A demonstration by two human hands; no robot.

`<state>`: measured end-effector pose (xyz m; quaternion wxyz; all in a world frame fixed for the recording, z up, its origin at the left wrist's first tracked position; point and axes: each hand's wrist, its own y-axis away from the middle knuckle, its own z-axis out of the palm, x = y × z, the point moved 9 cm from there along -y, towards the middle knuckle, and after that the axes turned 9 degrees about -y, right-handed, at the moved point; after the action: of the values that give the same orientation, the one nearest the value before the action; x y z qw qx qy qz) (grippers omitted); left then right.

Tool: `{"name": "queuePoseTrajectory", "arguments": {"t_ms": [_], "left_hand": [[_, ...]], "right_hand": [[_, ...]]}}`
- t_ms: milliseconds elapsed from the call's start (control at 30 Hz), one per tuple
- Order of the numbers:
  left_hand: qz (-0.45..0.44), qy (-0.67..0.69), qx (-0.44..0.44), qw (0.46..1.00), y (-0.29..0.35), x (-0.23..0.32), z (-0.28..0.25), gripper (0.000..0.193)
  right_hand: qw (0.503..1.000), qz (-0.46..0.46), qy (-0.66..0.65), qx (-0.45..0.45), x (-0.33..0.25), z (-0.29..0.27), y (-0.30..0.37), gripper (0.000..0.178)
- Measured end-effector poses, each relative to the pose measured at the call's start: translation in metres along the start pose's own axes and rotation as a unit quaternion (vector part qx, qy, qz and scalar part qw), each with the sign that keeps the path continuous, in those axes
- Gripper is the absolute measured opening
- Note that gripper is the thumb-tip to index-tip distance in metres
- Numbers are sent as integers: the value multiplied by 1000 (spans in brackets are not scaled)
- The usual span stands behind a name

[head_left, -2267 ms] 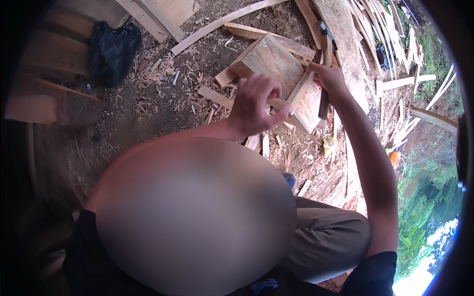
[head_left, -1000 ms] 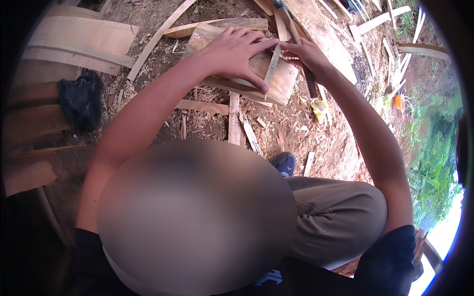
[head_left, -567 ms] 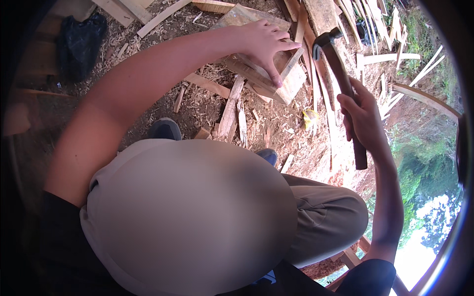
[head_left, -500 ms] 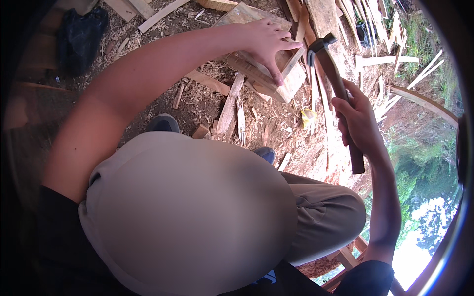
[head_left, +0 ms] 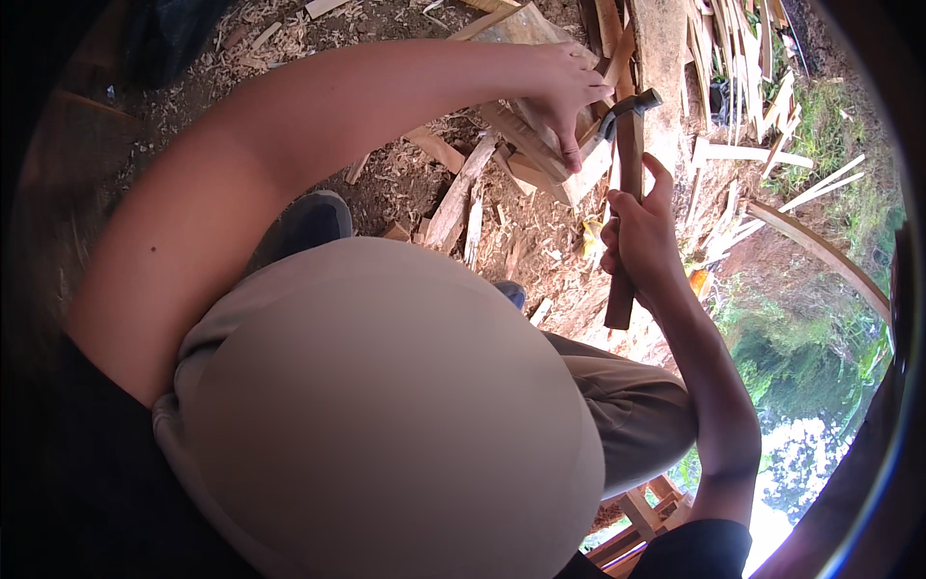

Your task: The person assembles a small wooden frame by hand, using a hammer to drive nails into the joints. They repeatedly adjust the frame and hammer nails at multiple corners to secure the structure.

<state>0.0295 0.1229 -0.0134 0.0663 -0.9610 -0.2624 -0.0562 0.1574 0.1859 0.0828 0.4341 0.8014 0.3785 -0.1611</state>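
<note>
Our claw hammer (head_left: 631, 154), held to the right of a wooden block (head_left: 526, 26).
Our right hand (head_left: 644, 232) grips it by the handle; our left hand (head_left: 562, 85) rests on the block, fingers spread. Shavings (head_left: 236, 60) and offcuts (head_left: 461, 198) litter the dirt ground (head_left: 381, 193) (greenery (head_left: 786, 357) glows at right).

A black plastic bag (head_left: 169, 41) lies in shadow at the far left, near scattered wood shavings (head_left: 231, 66); a split wooden offcut (head_left: 461, 198) lies mid-scene, left of a yellow wrapper (head_left: 590, 237); slender wooden strips (head_left: 745, 58) crowd the far right, with green foliage (head_left: 796, 355) nearer
</note>
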Motion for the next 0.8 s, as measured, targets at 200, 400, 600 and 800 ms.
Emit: {"name": "queuePoseTrajectory", "arguments": {"t_ms": [200,400,600,800], "left_hand": [[-12,2,-15,1000,7,-2,-1,142],[2,-19,10,1000,7,2,-6,142],[-18,4,-33,999,-4,-2,3,141],[-17,-2,-19,1000,-2,-5,5,141]], "right_hand": [[998,33,-16,-53,-6,26,10,65],[995,50,-61,-61,-12,36,5,67],[989,49,-113,-86,-10,46,1,67],[987,79,-122,-73,-11,56,-7,52]]}}
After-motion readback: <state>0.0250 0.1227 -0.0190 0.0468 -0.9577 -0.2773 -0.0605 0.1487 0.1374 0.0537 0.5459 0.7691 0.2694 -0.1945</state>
